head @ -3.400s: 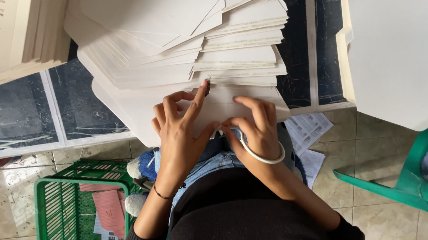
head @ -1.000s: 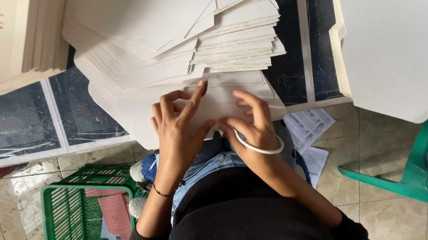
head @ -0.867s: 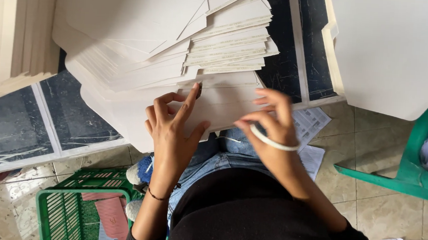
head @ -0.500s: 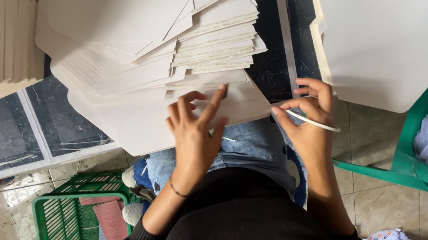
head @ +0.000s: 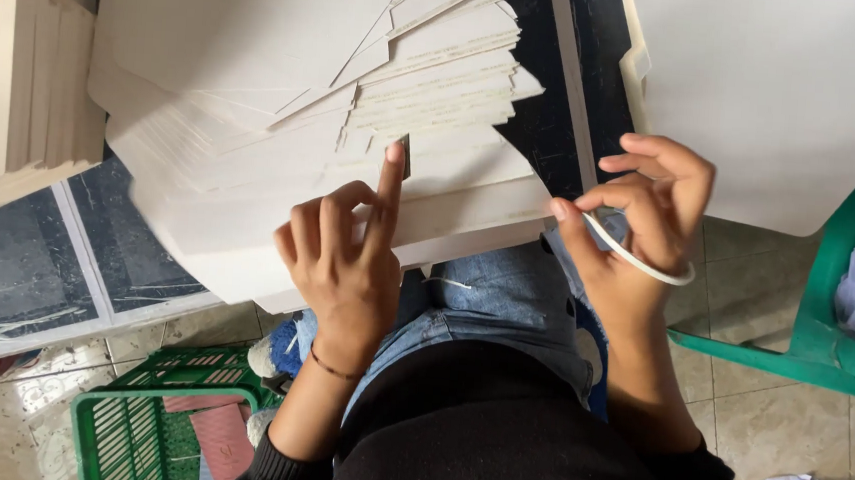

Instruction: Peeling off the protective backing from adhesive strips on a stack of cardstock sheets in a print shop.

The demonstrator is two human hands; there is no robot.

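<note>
Resting left hand (head: 346, 259) on card stack (head: 353, 155), right hand (head: 640, 220) pinching white band (head: 637, 260)

The floor is of beige glossy tiles (head: 766, 414), with a green plastic chair (head: 823, 328) at one side and a green plastic basket (head: 133, 430) at the other.

A dark table (head: 14, 271) with pale strips carries fanned stacks of white card sheets (head: 286, 110); another white stack (head: 779, 94) overhangs its near-right corner, apparently.
</note>
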